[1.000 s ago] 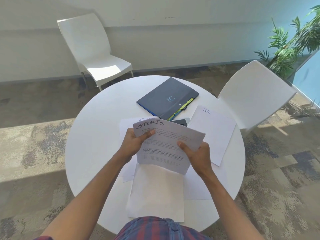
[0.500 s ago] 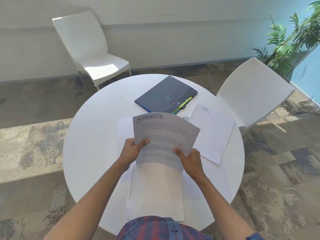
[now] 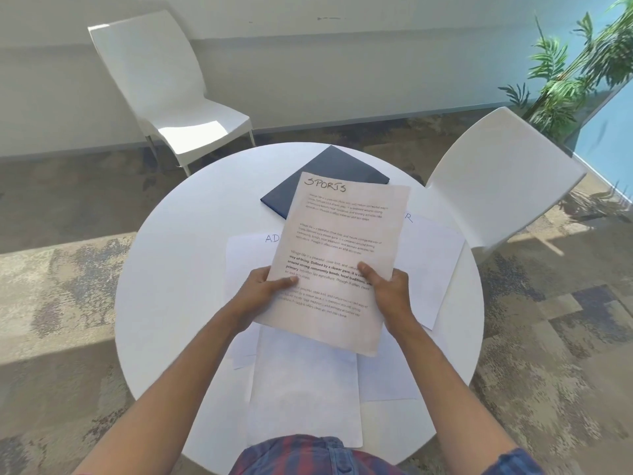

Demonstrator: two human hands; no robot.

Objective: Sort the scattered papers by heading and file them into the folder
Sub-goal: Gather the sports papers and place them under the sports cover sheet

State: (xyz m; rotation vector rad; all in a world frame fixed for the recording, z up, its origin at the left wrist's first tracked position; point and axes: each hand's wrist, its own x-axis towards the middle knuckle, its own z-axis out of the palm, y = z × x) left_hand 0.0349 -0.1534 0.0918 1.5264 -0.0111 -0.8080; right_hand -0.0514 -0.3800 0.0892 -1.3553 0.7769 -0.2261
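Note:
I hold a printed sheet headed "SPORTS" (image 3: 342,241) up above the round white table (image 3: 178,269). My left hand (image 3: 260,293) grips its left edge, thumb on the text. My right hand (image 3: 387,289) grips its right edge the same way. The dark blue folder (image 3: 298,190) lies closed at the far side of the table, partly hidden behind the sheet. A sheet headed "AD…" (image 3: 250,258) lies at the left, another whose heading ends in "R" (image 3: 431,265) lies at the right, and blank-looking sheets (image 3: 305,395) lie near me.
One white chair (image 3: 164,90) stands on the carpet beyond the table at the left. A second white chair (image 3: 496,176) is pulled close to the table's right edge. A green plant (image 3: 579,73) stands in the far right corner.
The "SPORTS" sheet has been raised and turned upright toward me, and it now covers most of the folder and the pen beside it. Both hands kept their hold on its edges.

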